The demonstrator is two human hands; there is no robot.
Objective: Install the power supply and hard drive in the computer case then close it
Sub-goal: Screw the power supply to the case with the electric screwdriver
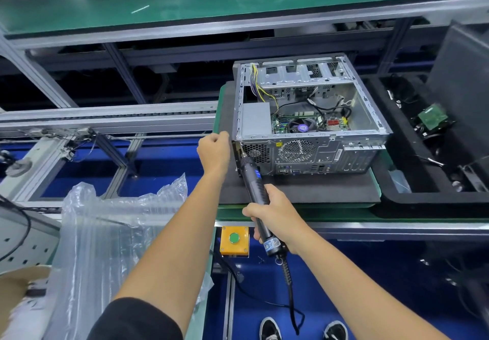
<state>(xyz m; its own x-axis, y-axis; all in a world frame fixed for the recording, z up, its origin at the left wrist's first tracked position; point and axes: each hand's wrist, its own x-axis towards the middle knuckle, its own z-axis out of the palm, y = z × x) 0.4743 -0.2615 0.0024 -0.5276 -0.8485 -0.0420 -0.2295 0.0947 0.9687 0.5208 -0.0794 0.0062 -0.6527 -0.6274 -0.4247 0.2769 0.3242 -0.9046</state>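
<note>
The right hand (275,214) wraps its fingers round the screwdriver (258,194), whose tip meets the case (309,117) rear corner beyond the knuckles. The left hand (214,149), arm outstretched, is curled just beside that corner; what it holds, I cannot tell.

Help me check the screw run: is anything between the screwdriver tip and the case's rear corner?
Nothing visible. The electric screwdriver in the right hand reaches the computer case rear corner unobstructed; the left hand sits beside it.
</note>
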